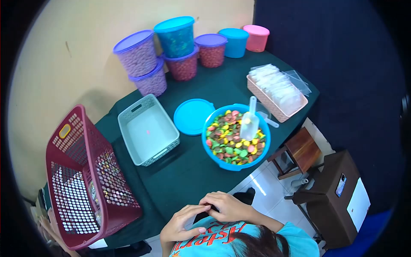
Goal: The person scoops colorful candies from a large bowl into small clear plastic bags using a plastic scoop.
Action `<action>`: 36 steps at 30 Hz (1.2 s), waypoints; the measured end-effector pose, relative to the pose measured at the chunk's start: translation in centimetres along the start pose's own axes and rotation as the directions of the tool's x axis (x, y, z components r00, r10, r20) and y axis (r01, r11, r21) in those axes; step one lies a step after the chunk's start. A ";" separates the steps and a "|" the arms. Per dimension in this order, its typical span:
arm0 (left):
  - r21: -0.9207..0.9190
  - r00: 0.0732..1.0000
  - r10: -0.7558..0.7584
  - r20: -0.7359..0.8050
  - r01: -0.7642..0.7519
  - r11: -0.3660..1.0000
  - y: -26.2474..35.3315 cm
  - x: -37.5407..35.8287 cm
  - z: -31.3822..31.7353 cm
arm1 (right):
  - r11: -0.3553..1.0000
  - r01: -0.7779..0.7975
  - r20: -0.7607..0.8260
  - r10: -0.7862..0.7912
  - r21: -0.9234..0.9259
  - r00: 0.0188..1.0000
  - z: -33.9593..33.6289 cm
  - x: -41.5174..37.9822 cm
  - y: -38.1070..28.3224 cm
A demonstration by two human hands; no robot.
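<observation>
Both hands are close together in front of the body, at the table's front edge. My left hand [183,223] has its fingers stretched toward the other hand, thumb apart, holding nothing visible. My right hand [223,207] has bent fingers that meet the left fingertips; whatever may lie between them is too small to tell. Beyond them stands a blue tub [208,153] full of colourful round candies [231,150], with a clear scoop [249,124] resting on top. A blue lid [193,116] lies flat beside the tub.
A grey-green basket [147,128] and a tall maroon basket [115,214] are at the left. Lidded tubs [137,53] line the back. A pink basket [269,100] holds clear bags [276,83]. A wooden stool [303,149] and brown-covered chair [327,201] stand right.
</observation>
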State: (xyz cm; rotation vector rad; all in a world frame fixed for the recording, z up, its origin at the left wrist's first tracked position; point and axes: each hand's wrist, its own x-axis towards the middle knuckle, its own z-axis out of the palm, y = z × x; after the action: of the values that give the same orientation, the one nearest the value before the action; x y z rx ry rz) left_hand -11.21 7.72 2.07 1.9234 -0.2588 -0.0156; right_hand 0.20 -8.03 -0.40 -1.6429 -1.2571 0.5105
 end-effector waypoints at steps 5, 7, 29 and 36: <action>-0.072 0.995 0.025 0.099 -0.018 0.997 0.7 5.2 4.6 | 0.999 -0.029 -0.020 0.030 0.025 0.999 -5.9 -4.4 2.0; -0.058 0.989 0.037 0.140 -0.029 0.998 1.0 7.9 7.1 | 0.998 -0.049 -0.033 0.048 -0.025 0.998 -8.7 -7.3 3.5; -0.059 0.995 -0.024 -0.094 0.019 0.998 -0.3 34.3 20.9 | 0.894 -0.441 -0.467 0.360 -0.073 0.807 -27.8 -22.6 12.3; 0.168 0.943 0.090 -0.321 -0.037 0.985 -5.0 44.6 21.4 | 0.867 -0.484 -0.461 0.384 -0.118 0.800 -33.4 -21.7 15.5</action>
State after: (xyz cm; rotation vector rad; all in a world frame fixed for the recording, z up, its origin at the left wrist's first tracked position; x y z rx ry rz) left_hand 30.31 -18.65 -5.26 2.0385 -0.0999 0.3767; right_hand 25.76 -42.17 -3.75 -2.1238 -0.6208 0.2561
